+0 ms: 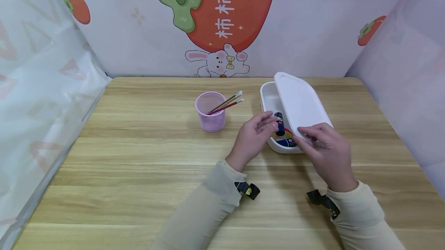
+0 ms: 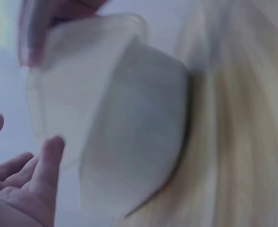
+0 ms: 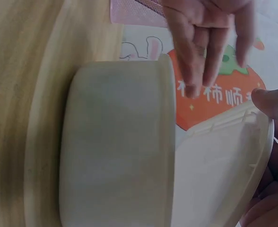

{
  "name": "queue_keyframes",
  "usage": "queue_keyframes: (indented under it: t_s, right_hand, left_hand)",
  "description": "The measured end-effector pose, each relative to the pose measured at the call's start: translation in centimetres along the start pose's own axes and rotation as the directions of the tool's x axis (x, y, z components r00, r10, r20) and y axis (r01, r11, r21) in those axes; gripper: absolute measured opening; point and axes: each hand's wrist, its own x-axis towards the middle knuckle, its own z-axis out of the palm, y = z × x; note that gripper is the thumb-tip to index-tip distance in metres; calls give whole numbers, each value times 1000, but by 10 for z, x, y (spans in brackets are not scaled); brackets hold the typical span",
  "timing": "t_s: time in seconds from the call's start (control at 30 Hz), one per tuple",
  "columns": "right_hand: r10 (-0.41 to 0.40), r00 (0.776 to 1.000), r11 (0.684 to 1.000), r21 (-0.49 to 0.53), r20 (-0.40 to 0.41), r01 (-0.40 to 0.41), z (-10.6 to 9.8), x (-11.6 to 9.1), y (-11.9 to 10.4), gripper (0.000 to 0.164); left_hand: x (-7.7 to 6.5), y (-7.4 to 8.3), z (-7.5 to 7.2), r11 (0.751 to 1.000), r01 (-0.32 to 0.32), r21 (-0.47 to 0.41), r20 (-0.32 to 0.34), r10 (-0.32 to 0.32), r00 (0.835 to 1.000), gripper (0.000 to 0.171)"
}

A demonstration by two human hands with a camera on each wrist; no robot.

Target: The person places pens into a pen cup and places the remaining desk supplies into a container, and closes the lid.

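Observation:
A white plastic box (image 1: 269, 94) stands on the table, its white lid (image 1: 300, 101) tilted up along the right side. My right hand (image 1: 328, 153) pinches the lid's near edge between thumb and fingers; in the right wrist view the thumb (image 3: 273, 101) lies over the rim. My left hand (image 1: 252, 138) hovers at the box's left wall with loosely bent fingers, and both wrist views show nothing in it. Inside the box are a dark blue tube (image 1: 279, 124), like a glue stick, and a dark blue piece (image 1: 286, 142) beside a rainbow-coloured band. The lid covers the rest.
A pink cup (image 1: 213, 124) with several pencils (image 1: 226, 105) leaning in it stands left of the box. Wood-grain table (image 1: 139, 157) surface extends left and in front. A printed cloth (image 1: 139, 41) hangs along the back edge, with pale sheets at both sides.

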Motion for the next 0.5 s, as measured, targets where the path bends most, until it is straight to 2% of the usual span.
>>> queue_keyframes:
  t_s: [0.1,0.17,0.37,0.5]
  right_hand:
    - [-37,999,999,-6,30,37,4,-2,2,29]
    - [-57,997,998,-9,47,57,6,-4,3,28]
    - [-123,992,992,14,29,123,13,-6,3,30]
    - [-153,988,988,37,16,152,16,-5,3,33]
  left_hand:
    - [-2,6,5,983,86,-164,87,-72,994,51]
    - [-3,7,10,974,116,-194,112,-96,989,51]
    - [-5,2,19,978,106,-179,55,-97,994,50]
    - [-6,3,20,974,137,-181,34,-133,991,52]
